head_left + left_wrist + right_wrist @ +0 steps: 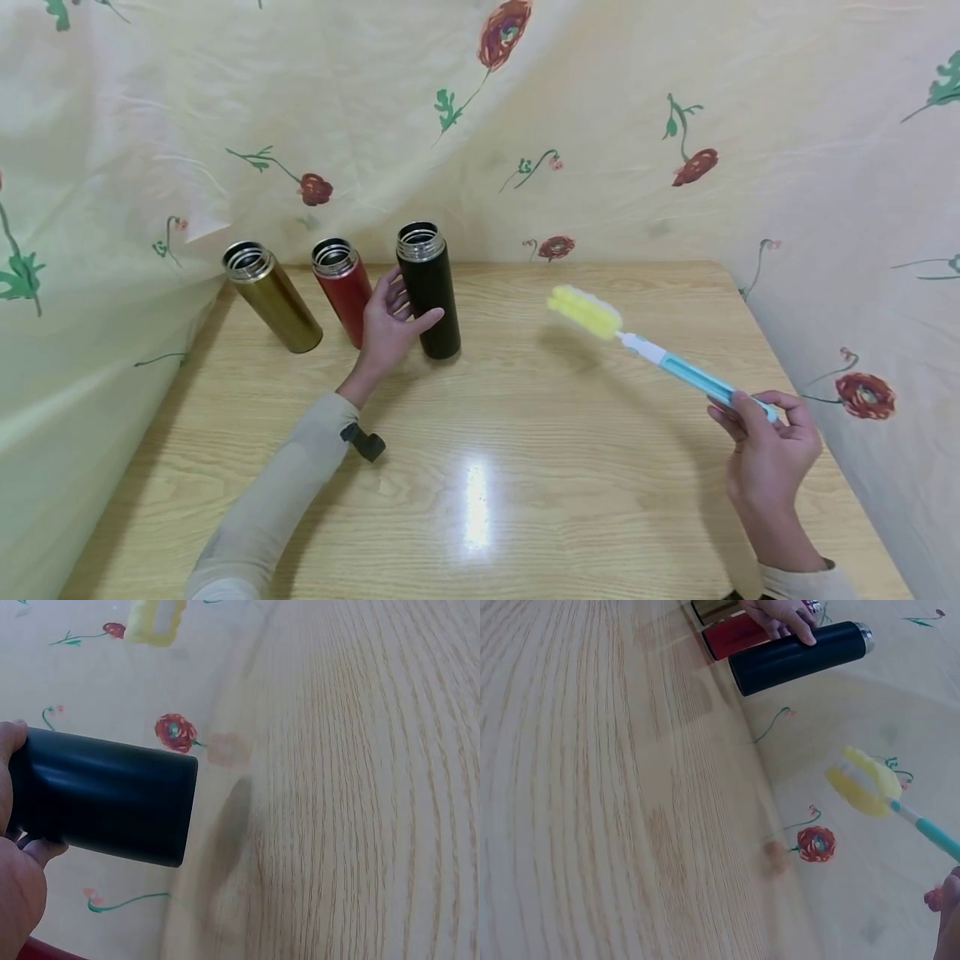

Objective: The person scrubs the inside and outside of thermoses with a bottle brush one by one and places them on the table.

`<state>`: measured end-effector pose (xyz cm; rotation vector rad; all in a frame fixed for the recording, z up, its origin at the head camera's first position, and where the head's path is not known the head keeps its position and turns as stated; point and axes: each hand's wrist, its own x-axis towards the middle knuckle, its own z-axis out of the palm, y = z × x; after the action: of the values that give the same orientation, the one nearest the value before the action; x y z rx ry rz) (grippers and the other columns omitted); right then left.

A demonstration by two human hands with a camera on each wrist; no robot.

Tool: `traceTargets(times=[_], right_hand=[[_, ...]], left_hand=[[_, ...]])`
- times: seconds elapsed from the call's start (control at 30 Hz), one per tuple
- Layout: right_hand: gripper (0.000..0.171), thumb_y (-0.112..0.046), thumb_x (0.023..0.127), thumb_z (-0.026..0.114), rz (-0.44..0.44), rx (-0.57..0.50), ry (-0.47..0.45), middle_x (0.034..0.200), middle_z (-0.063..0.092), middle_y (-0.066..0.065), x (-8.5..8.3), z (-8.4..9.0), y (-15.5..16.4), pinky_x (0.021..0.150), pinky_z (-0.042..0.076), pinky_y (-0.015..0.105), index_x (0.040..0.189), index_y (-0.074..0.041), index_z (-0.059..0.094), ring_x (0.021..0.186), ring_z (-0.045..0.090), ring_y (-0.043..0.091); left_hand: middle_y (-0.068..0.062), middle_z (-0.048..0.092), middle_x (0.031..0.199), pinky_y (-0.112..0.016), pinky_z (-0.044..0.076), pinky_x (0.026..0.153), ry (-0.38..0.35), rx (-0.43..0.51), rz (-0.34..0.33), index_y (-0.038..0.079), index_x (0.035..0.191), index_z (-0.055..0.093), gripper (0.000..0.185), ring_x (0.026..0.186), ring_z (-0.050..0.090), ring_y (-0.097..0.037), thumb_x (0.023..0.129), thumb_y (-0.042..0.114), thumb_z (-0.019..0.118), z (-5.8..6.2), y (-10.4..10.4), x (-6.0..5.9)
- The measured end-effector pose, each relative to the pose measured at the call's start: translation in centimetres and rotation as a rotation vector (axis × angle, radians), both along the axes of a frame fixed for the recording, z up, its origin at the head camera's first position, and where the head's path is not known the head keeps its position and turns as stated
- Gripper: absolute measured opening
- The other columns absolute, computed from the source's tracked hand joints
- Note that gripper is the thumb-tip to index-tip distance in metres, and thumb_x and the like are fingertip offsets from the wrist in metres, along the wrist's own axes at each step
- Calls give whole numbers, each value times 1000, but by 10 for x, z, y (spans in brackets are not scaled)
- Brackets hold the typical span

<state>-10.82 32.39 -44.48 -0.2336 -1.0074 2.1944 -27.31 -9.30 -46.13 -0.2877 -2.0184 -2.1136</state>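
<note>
My left hand [388, 327] grips a black vacuum flask [435, 296] around its side, thumb across the front. The flask stands upright without a lid, its steel threaded mouth showing. In the left wrist view, the lower body of the black flask [109, 799] juts out from the fingers. At the right, my right hand [772, 454] holds a bottle brush [693, 375] by the end of its blue and white handle. The yellow sponge head [585, 312] points left toward the flask, raised above the table, and casts a shadow. The right wrist view shows the sponge head [862, 784] too.
Left of the black flask stands a red flask [347, 300], partly behind my left hand. Farther left is a gold flask [277, 304], also lidless. All are near the back of the wooden table [525, 467]. A flowered cloth [600, 108] hangs around the back and sides.
</note>
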Motion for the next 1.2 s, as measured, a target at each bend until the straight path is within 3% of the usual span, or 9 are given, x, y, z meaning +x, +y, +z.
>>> traceTargets(times=[0.23, 0.43, 0.77, 0.93, 1.2], right_hand=[[17, 21, 85, 66, -63, 53, -106, 71, 72, 22, -3, -3, 6, 56, 61, 34, 85, 10, 54, 60, 74, 27], [19, 17, 85, 70, -84, 5, -228, 75, 73, 21, -7, 0, 11, 56, 61, 32, 87, 7, 54, 61, 74, 25], [21, 25, 83, 66, 6, -117, -207, 77, 72, 25, -10, 2, 15, 62, 62, 36, 84, 8, 53, 64, 75, 30], [22, 28, 83, 62, 77, -187, -205, 84, 73, 25, -10, 3, 18, 66, 62, 36, 94, 9, 60, 70, 76, 32], [21, 30, 78, 67, 43, -186, -238, 82, 73, 23, -14, 2, 20, 67, 62, 35, 93, 16, 71, 71, 76, 32]], left_hand=[[-18, 59, 141, -47, 52, 105, 1, -25, 18, 10, 149, 46, 83, 122, 62, -31, 78, 4, 88, -5, -1, -5], [-17, 58, 142, -46, 50, 106, -14, -14, 18, 11, 149, 46, 83, 124, 61, -32, 78, 4, 87, -6, -1, -8], [-16, 58, 143, -45, 49, 108, 5, -51, 20, 11, 150, 45, 82, 125, 60, -31, 79, 8, 88, -6, -2, -12], [-16, 57, 144, -44, 48, 110, -2, -60, 24, 11, 150, 44, 83, 128, 59, -31, 79, 10, 88, -9, -3, -13], [-17, 57, 143, -45, 47, 110, 5, -9, 8, 10, 148, 45, 82, 126, 59, -32, 78, 4, 87, -11, -1, -15]])
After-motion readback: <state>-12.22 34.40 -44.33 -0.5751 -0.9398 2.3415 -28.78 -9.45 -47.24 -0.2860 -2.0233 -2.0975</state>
